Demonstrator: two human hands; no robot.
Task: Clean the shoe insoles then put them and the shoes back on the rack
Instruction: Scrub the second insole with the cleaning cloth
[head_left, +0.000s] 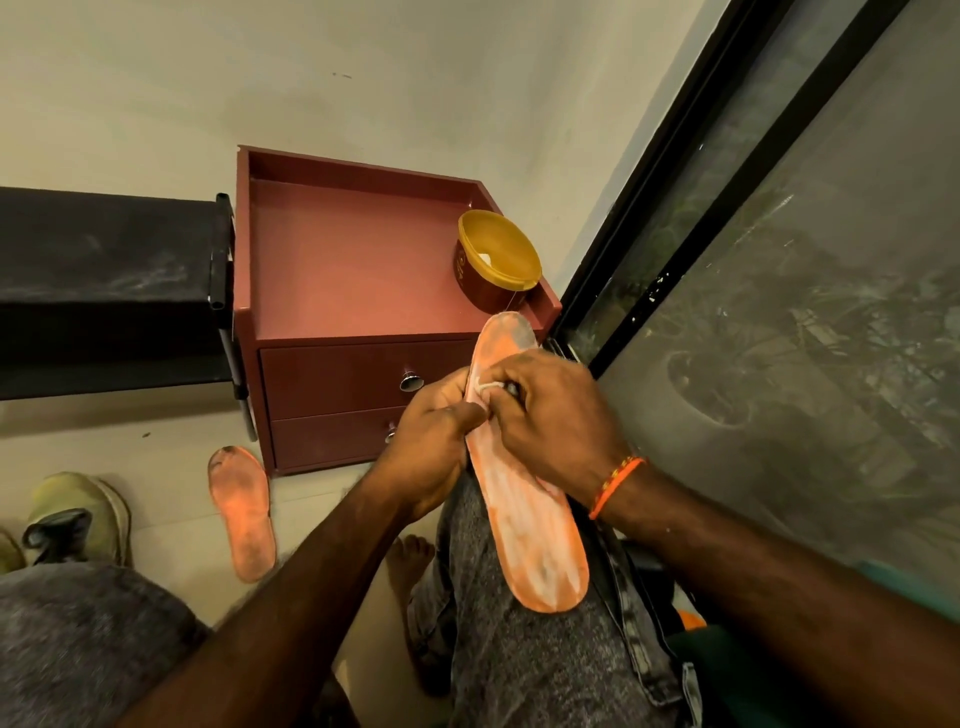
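An orange insole (535, 519) smeared with white lies along my right thigh, its toe end pointing toward the cabinet. My left hand (431, 447) grips its left edge near the middle. My right hand (550, 415) presses a small white-tipped tool, mostly hidden under the fingers, onto the insole's upper part. A second, dirtier orange insole (241, 512) lies flat on the floor to the left. An olive-green shoe (83, 517) stands on the floor at the far left, with another shoe's edge (8, 553) just beside it. The black shoe rack (104, 270) stands at the left.
A red-brown two-drawer cabinet (358, 364) stands against the wall ahead. A yellow tub (498, 260) with white stuff inside sits on its top at the right. A dark-framed glass door (779, 260) runs along the right. My bare foot (410, 561) rests on the floor.
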